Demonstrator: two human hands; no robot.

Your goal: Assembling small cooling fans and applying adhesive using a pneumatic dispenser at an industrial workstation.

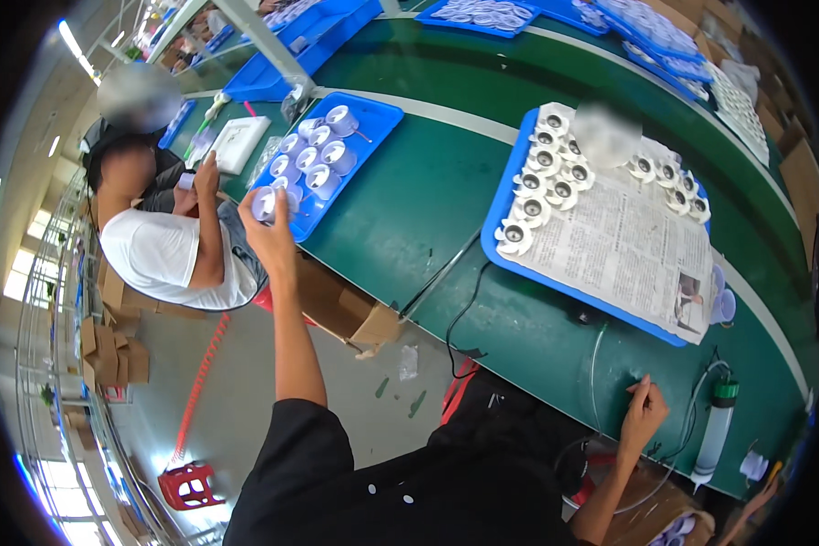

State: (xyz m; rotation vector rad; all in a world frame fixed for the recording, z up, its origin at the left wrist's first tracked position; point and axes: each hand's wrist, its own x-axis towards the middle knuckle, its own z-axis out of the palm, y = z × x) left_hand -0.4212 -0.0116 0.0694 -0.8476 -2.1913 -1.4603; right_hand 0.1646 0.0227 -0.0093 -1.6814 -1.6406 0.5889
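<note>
At the near left end of a blue tray (384,116), my left hand (271,229) is closed around a pale lavender plastic cup (264,204). Several similar cups (339,156) stand in that tray, with white parts inside them. My right hand (644,414) rests by the table's near edge at the right, its fingers curled in and no object showing in them. Beside it lies a clear syringe-like dispenser tube (714,437) with a green cap and a thin hose.
A newspaper-lined blue tray (591,296) holds several white finned parts with dark round centres. Cables (464,305) cross the green table (382,227). A co-worker in a white shirt (150,255) sits at the left. An open cardboard box (346,309) stands below the edge; more loaded trays (482,16) lie far back.
</note>
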